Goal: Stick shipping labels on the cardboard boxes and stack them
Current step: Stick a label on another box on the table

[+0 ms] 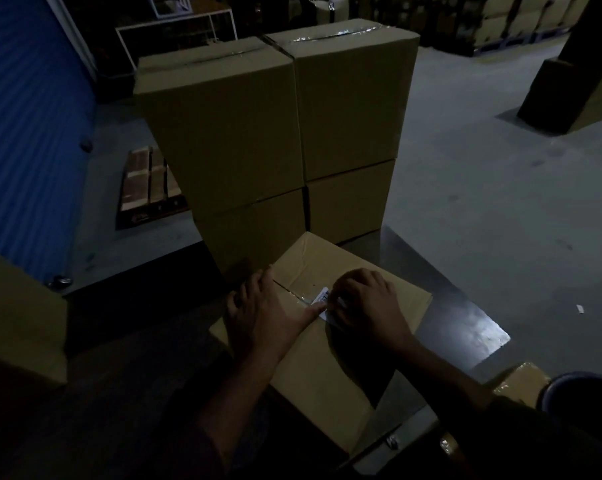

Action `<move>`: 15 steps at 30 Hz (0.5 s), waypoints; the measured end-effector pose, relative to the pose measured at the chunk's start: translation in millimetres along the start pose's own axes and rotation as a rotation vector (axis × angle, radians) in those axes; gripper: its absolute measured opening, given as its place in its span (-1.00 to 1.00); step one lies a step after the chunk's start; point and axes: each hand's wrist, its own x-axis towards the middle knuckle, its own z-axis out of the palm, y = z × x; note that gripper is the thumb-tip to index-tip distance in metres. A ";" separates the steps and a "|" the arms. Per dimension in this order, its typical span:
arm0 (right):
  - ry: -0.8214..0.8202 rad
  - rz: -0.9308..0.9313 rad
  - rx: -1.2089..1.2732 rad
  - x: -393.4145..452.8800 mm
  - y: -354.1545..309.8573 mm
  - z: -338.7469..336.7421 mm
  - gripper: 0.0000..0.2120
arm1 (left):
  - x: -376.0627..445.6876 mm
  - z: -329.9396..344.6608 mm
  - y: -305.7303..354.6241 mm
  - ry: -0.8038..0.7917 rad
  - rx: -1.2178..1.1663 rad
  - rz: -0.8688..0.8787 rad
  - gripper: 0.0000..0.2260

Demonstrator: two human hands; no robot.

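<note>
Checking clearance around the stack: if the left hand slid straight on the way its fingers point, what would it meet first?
The left hand lies on the near box, fingers pointing away over its far edge. Just beyond stands the lower left box of the stack; likely that first, though depth is unclear.

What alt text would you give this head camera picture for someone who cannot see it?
Two bare hands work a white barcode label onto the top of a cardboard box: the left hand lies on the box, thumb at the label, and the right hand pinches it. Behind stands a stack of boxes, two wide and two high, in a dim warehouse.
</note>
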 end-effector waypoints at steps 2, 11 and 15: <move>0.007 0.006 0.025 -0.1 0.2 -0.8 -0.67 | 0.2 0.2 0.2 0.005 0.000 -0.003 0.20; 0.043 0.039 0.062 -1.3 5.0 0.9 -0.70 | 1.9 -1.4 0.7 -0.033 -0.036 -0.014 0.20; 0.059 0.077 0.052 -15.8 0.4 1.9 -0.74 | 1.9 -1.9 0.0 -0.047 -0.039 -0.023 0.21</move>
